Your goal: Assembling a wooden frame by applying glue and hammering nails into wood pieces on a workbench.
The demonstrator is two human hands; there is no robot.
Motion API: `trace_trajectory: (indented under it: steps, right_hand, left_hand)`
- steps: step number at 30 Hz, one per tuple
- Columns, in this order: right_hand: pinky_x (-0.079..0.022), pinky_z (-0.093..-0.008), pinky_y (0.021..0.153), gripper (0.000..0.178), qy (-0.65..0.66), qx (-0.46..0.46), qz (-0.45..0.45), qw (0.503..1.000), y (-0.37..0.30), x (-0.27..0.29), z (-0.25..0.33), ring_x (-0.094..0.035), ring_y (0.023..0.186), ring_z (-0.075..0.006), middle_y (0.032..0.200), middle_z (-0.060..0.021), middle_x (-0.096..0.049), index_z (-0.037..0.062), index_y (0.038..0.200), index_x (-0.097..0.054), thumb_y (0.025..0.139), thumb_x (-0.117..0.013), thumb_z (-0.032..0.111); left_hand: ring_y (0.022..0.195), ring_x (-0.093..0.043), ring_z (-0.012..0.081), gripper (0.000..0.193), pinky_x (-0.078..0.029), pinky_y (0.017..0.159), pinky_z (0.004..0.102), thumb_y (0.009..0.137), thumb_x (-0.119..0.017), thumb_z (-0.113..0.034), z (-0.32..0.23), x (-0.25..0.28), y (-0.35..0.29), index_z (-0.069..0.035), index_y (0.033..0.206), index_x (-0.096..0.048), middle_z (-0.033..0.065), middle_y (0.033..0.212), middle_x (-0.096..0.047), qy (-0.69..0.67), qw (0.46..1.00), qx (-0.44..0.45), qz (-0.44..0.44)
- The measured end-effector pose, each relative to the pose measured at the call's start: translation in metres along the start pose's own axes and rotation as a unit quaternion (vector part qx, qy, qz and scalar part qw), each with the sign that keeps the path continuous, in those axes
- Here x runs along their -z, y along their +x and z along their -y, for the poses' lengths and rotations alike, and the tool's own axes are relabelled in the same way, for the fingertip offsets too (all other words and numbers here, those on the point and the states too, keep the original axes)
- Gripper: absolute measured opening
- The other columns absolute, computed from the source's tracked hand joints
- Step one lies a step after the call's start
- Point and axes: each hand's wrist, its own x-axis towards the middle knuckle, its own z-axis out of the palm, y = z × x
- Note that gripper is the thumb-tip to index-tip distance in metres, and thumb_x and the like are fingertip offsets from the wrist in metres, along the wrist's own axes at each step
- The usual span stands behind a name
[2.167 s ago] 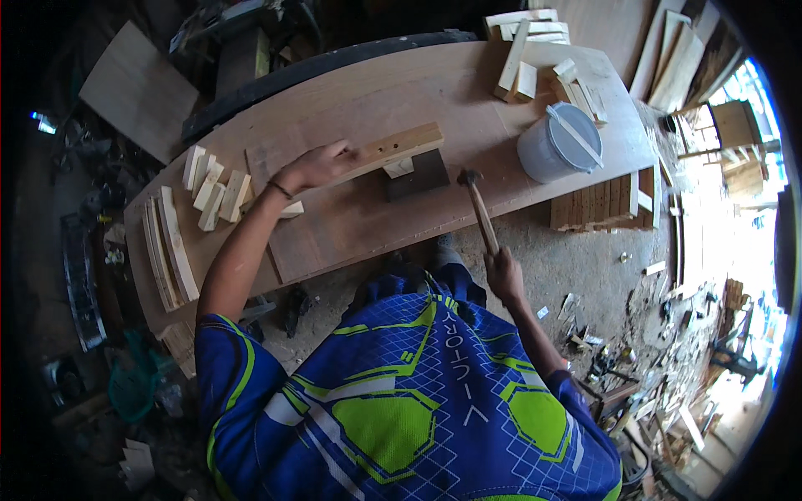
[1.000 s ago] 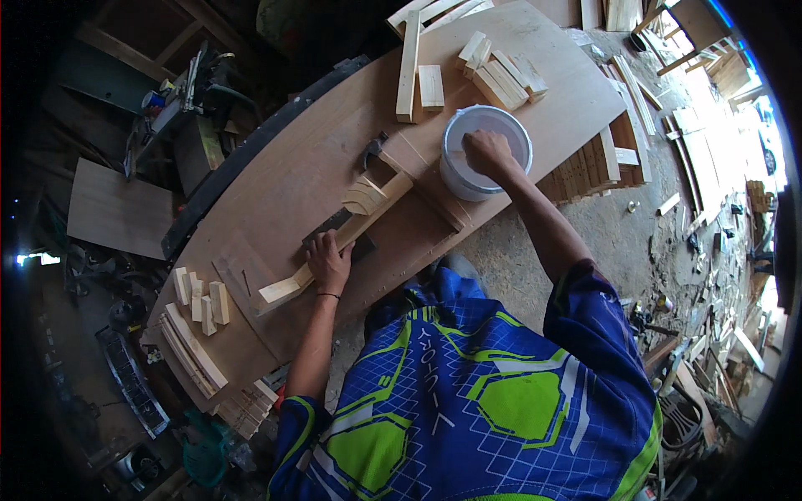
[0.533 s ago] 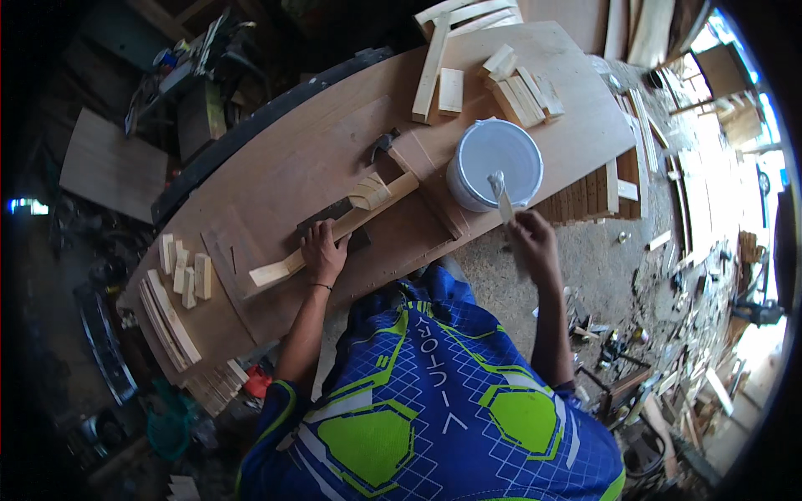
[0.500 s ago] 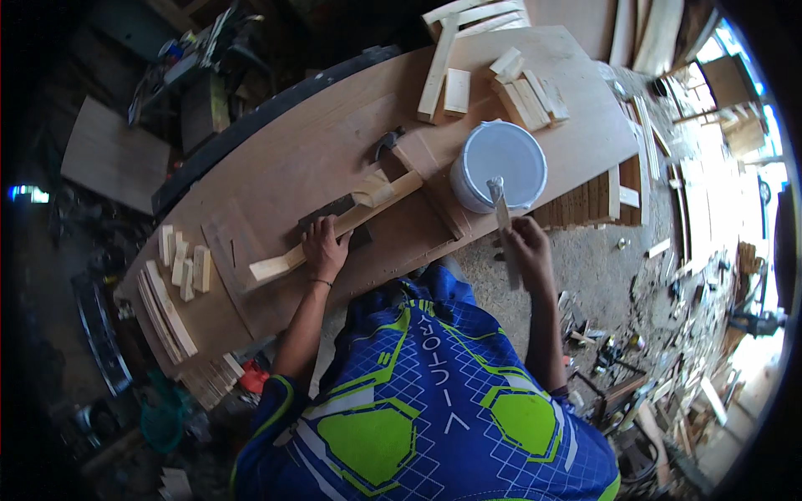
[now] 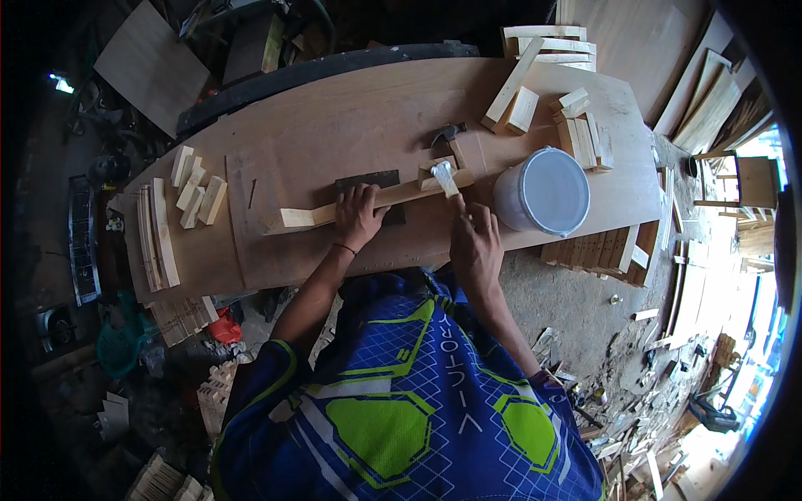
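The left hand (image 5: 359, 215) lies flat, fingers spread and gripping nothing, pressing down on a long pale wooden strip (image 5: 368, 202) that runs across the middle of a wide plywood table (image 5: 334, 125). The strip crosses a dark rectangular pad (image 5: 368, 180) lying under it. The right hand (image 5: 472, 242) is closed around a small brush or spatula with a pale blade (image 5: 445, 177), whose tip touches the strip's right end, beside a small wood block (image 5: 431, 169). Just behind that end lies a hammer (image 5: 449, 138), its dark head pointing away from the person. To the right of the hands stands a round white plastic bucket (image 5: 543, 190) with a pale lid closed over it, so its contents are hidden; no label on it can be made out. Behind the bucket lies a cluster of short cut wood pieces (image 5: 585, 134) and longer slats (image 5: 547, 46). At the table's left end are several small wood blocks (image 5: 196, 188) and a bundle of thin curved strips (image 5: 157, 234). The person wears a blue shirt with green shapes (image 5: 401, 401). Wood scraps litter the floor (image 5: 635, 367) to the right.
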Motion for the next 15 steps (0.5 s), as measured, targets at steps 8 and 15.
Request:
trace_trajectory:
  steps: [8,15]
  right_hand:
    - [-0.052,-0.0406,0.076,0.041,0.010,-0.027,-0.037,0.999,0.012,-0.010,0.014,-0.063,0.088,-0.0331,0.100,-0.0160,-0.061,0.0064,0.129,-0.062,0.089,-0.062,0.000]
    - [-0.054,-0.0372,0.076,0.034,0.189,0.012,0.068,0.980,-0.006,-0.046,0.120,-0.067,0.088,-0.0327,0.101,-0.0166,-0.065,0.0032,0.123,-0.066,0.089,-0.064,0.001]
  left_hand:
    - [0.100,-0.057,0.0269,0.049,-0.042,0.085,0.0446,0.078,-0.078,-0.033,0.011,-0.004,-0.005,-0.012,0.116,-0.056,0.0065,0.106,-0.059,-0.016,1.000,-0.007,0.009]
    - [0.110,-0.057,0.0308,0.047,-0.042,0.095,0.0513,0.079,-0.073,-0.027,0.026,0.015,-0.012,-0.008,0.118,-0.056,0.0103,0.114,-0.059,-0.138,0.977,-0.111,-0.116]
